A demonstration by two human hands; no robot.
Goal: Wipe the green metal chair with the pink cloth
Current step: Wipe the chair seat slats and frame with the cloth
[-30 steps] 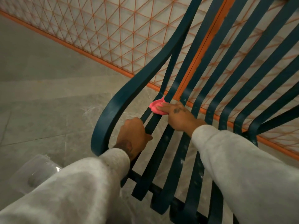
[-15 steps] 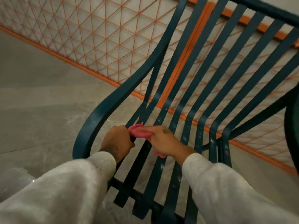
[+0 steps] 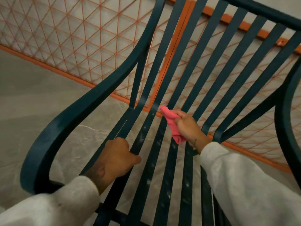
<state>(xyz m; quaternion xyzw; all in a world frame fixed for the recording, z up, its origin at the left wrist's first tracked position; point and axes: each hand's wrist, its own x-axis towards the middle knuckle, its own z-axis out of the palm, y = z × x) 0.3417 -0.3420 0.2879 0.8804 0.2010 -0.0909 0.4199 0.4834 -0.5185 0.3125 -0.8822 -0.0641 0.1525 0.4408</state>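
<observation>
My right fingers [image 3: 181, 115] are curled round the pink cloth [image 3: 172, 126], gripping it as a bunched roll. One end of the roll pokes out toward 11 o'clock and the other hangs out of the fist toward 6 o'clock. The upper tip touches a slat where the seat bends up into the back of the green metal chair [image 3: 216, 66], just off the middle of my view toward 3 o'clock. The right hand [image 3: 189, 128] sits over the slats at about 4 o'clock, its grey sleeve [image 3: 244, 185] running down to the corner at 5 o'clock.

My left fingers [image 3: 121, 143] are wrapped tight round one of the seat slats [image 3: 146, 176] at 7 o'clock, thumb lying along the next slat's edge. The left hand [image 3: 114, 158] is well apart from the cloth, with several slats between them. Its sleeve [image 3: 57, 204] fills the corner at 8 o'clock.

The curved armrest [image 3: 73, 111] sweeps from 8 o'clock up toward 12 o'clock. Pale smudges show on the seat slats at 6 o'clock. Behind the chair, an orange mesh fence [image 3: 73, 38] crosses from 10 o'clock to 3 o'clock, standing on a grey floor [image 3: 32, 95].
</observation>
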